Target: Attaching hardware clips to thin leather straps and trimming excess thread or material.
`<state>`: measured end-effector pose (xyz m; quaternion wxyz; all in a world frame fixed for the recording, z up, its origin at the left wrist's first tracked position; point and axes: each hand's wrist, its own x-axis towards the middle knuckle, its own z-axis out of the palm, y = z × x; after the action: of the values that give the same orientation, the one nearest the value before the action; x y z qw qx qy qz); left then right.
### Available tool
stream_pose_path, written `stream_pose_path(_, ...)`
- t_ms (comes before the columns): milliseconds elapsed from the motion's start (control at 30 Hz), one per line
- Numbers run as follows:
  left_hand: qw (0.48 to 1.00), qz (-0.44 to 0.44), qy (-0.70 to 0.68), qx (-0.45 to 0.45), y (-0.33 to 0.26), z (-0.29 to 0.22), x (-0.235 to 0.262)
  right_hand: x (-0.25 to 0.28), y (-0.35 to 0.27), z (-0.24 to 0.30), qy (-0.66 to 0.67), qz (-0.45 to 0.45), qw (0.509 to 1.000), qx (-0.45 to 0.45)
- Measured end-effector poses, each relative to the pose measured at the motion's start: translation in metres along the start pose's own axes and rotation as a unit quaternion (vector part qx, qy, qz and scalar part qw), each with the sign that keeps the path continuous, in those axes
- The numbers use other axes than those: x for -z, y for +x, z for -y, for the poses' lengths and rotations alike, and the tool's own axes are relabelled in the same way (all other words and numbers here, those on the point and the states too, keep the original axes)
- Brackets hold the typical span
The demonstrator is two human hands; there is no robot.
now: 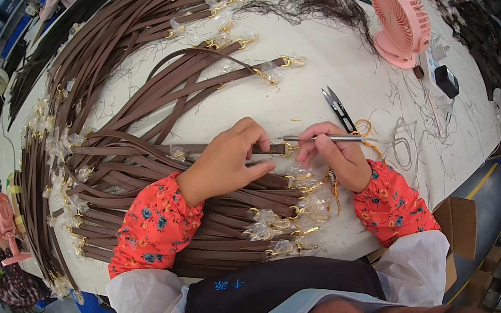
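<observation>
White worktable under brown straps

- Left hand over the straps, which spread across the table towards nine o'clock.
- One strap end lies between the two hands.
- Right hand holds a rod, its tip towards nine.
- Snips on the table, just off the right hand at twelve; farther along that line, a clump of threads.
- From the left hand, more straps at eleven.
- From the right hand, a fan on the table between one and two; loose threads at three; a carton beyond the table edge between four and five; wrapped clips at seven.
</observation>
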<state>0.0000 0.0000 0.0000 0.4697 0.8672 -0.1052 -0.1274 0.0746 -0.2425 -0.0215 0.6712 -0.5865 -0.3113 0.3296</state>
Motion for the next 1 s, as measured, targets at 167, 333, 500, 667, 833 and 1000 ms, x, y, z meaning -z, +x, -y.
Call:
stream_pose_path(167,0.984,-0.093,0.135,-0.076,-0.004,0.0,-0.009,-0.002,-0.001,0.001,-0.006,-0.017,1.0,0.0)
stream_pose_path(333,0.974,-0.085,0.191,-0.089,-0.003,0.001,-0.01,-0.003,-0.001,0.002,-0.006,-0.024,1.0,-0.001)
stream_pose_path(500,0.977,-0.08,0.172,-0.094,-0.001,0.004,-0.01,0.001,-0.002,0.005,-0.038,-0.001,0.999,-0.015)
stream_pose_path(667,0.996,-0.058,0.064,-0.025,-0.001,0.002,-0.003,0.001,-0.003,0.004,-0.054,0.028,0.998,-0.018)
stream_pose_path(833,0.999,-0.045,0.026,-0.006,-0.001,0.002,0.001,0.0,-0.002,0.005,-0.051,0.028,0.998,-0.031)
stream_pose_path(1000,0.998,-0.041,0.037,-0.012,-0.001,0.004,0.0,0.0,-0.002,0.004,-0.052,0.031,0.998,-0.03)
